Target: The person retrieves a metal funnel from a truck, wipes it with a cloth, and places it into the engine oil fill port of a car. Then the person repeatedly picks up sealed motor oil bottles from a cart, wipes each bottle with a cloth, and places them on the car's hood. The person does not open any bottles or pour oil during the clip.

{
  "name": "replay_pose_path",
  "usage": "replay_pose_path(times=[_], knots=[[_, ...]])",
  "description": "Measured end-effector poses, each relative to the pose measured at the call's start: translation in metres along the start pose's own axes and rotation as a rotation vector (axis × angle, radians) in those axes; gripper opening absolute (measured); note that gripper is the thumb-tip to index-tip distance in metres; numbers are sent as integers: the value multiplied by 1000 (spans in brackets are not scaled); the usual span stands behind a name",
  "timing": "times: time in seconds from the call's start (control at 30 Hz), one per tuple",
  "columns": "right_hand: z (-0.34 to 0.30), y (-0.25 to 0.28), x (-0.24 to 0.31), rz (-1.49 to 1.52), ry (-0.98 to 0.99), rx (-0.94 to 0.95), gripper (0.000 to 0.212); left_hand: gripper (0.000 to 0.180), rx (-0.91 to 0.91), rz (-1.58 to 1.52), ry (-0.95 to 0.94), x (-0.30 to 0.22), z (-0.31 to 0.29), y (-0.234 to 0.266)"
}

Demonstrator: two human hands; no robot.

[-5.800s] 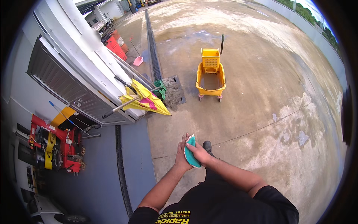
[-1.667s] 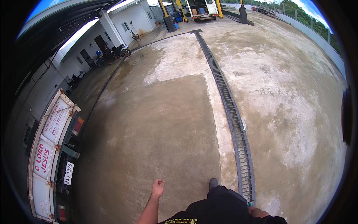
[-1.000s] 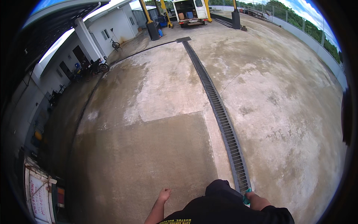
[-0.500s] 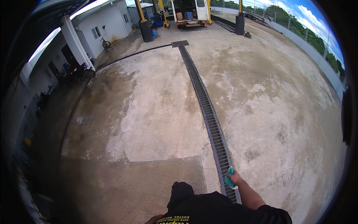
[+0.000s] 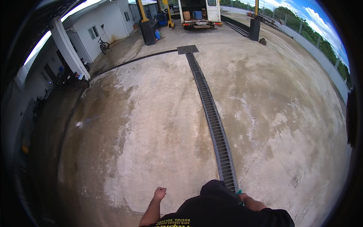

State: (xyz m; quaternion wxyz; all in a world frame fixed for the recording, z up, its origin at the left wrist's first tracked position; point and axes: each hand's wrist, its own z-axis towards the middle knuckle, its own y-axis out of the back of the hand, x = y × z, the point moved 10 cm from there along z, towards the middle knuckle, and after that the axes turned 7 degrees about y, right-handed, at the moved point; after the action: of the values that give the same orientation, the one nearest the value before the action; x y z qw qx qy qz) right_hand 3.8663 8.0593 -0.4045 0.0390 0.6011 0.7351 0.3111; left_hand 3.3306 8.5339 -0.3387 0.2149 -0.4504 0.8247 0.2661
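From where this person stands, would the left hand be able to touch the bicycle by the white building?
Probably not. The left hand hangs closed at the person's side, while the bicycle leans by the white building far across open concrete.

The broad grey concrete yard floor (image 5: 151,125) looks rough and matt, blotched with darker damp stains, the long dark slotted metal drain grate (image 5: 211,117) running through it looks dull and ribbed, and the small teal cloth (image 5: 239,193) at the right hand (image 5: 242,196) looks soft.
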Motion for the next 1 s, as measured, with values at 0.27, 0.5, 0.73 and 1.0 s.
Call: replay_pose_path(times=[0.27, 0.5, 0.73, 1.0], knots=[[195, 137, 200, 327, -499, 85, 52, 21, -240, -39, -496, -558, 259, 23], [498, 538, 653, 318, 211, -300, 67, 36, 301, 434, 751, -459, 396, -73], [657, 839, 1121, 307, 693, -537, 59, 27, 191, 406, 706, -732, 652, -67], [873, 798, 1069, 234, -195, -156, 64, 20, -4, -37, -22, -1351, 976, -56]])
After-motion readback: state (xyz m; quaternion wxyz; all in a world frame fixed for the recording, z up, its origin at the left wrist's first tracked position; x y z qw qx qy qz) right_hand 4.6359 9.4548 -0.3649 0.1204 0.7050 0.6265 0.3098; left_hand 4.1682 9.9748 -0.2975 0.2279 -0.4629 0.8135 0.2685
